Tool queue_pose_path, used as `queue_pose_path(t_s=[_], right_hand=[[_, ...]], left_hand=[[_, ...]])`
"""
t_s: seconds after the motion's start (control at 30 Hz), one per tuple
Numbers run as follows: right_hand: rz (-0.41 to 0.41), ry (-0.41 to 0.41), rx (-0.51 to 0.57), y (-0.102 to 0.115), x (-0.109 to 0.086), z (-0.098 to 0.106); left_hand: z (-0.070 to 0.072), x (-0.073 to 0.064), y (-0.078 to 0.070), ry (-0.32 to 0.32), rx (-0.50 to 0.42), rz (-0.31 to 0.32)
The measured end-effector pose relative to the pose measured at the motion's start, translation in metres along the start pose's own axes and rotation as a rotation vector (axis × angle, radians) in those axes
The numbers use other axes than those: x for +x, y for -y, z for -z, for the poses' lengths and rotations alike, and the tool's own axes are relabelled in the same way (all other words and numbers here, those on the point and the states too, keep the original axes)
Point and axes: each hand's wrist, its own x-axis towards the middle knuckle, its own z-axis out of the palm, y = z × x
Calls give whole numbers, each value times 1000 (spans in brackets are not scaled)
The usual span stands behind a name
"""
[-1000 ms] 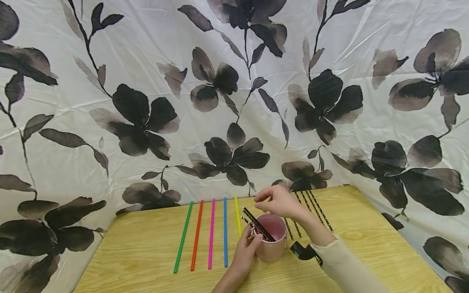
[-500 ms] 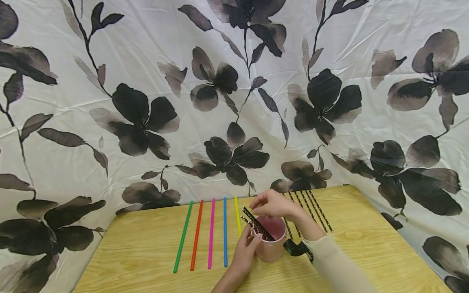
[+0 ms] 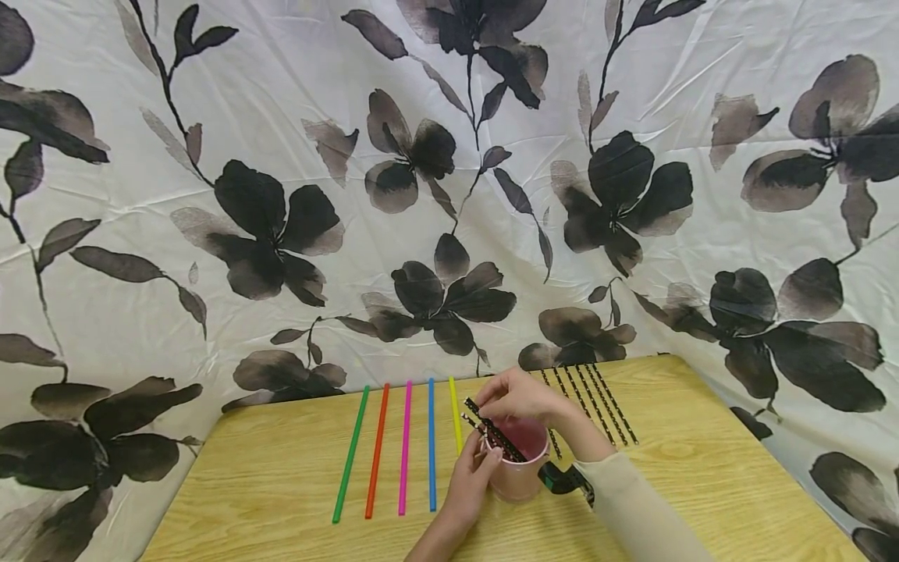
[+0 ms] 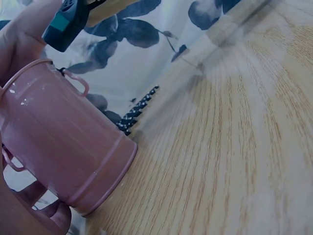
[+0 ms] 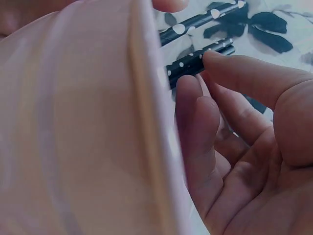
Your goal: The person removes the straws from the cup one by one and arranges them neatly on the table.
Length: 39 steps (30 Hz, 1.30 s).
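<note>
A small pink bucket (image 3: 518,480) with little loop handles stands on the wooden table. Several black straws (image 3: 502,439) with white dots lean in it toward the left. My left hand (image 3: 469,482) grips the bucket's left side, fingers behind it and thumb by the rim. My right hand (image 3: 520,396) is above the bucket and pinches a dotted straw near its upper part. In the right wrist view, the thumb (image 5: 244,73) lies against the black straws (image 5: 200,61), and the bucket wall hides their lower ends. The left wrist view shows the bucket (image 4: 68,137) close up.
Left of the bucket lie green (image 3: 351,454), red (image 3: 377,451), pink (image 3: 405,449), blue (image 3: 431,445) and yellow (image 3: 455,406) straws in a row. More dotted black straws (image 3: 609,402) lie at the right. A floral cloth (image 3: 449,195) hangs behind the table.
My right hand has moved left and slightly down, from above the bucket's far rim to the straws, and now pinches one. The left hand and bucket have stayed in place.
</note>
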Motion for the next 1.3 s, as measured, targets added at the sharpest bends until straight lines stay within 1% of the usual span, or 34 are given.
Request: queue_pose_path(t_s=[0.1,0.33,0.4,0.5,0.67,0.77,0.83,0.9,1.0,1.07,1.13,1.17,1.3], right_hand=[[8,3,-9,0,-1,0],[59,28,-140,0,-4,-2],[62,28,-146,0,-4,-2],[57,17,-135,2,-5,-3],[38,-12,-46,5,-4,-5],[50,-33,8,6,-2,-5],[63,-46,20,7,-1,-4],[70,-70,28,8,-1,-3],[69,-134,46,12,-2,0],[75,-194,83,15,-3,2],[96,-263,157,18,-4,5],[110,-296,211,20,-4,6],[178,-441,491,27,-6,12]], left_hand=[[0,0,0,0,-4,-7],[0,0,1,2,-3,-8],[0,0,1,3,4,-10],[0,0,1,3,16,0],[1,1,1,13,8,30],[1,2,2,20,-6,30],[1,2,1,19,-8,32],[1,2,1,15,-6,34],[0,1,1,7,4,35],[0,1,1,3,10,28],[0,1,1,4,8,19],[0,1,2,4,9,15],[1,0,3,7,-6,2]])
